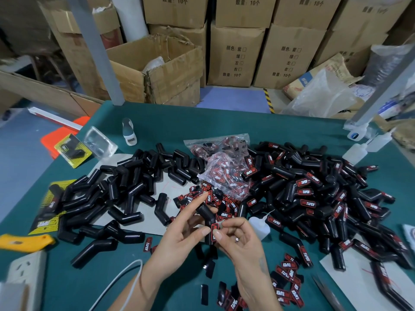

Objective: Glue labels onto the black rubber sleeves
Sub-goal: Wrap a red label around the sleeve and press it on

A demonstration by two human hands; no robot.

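Stacked cardboard cartons (235,57) back the green surface (170,129); 2 clear bags (226,176) hold labels; both hands, left (179,232) and right (238,239), pinch 1 labelled sleeve (210,221).

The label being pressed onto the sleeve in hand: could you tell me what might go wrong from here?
1. The label sits near the end of the held sleeve, pinched between left hand and right hand; it may set crooked if the grip slips.
2. Glue could get onto the fingertips pressing it.
3. The glue bottle lies beside the loose labels; a leak might spoil them.
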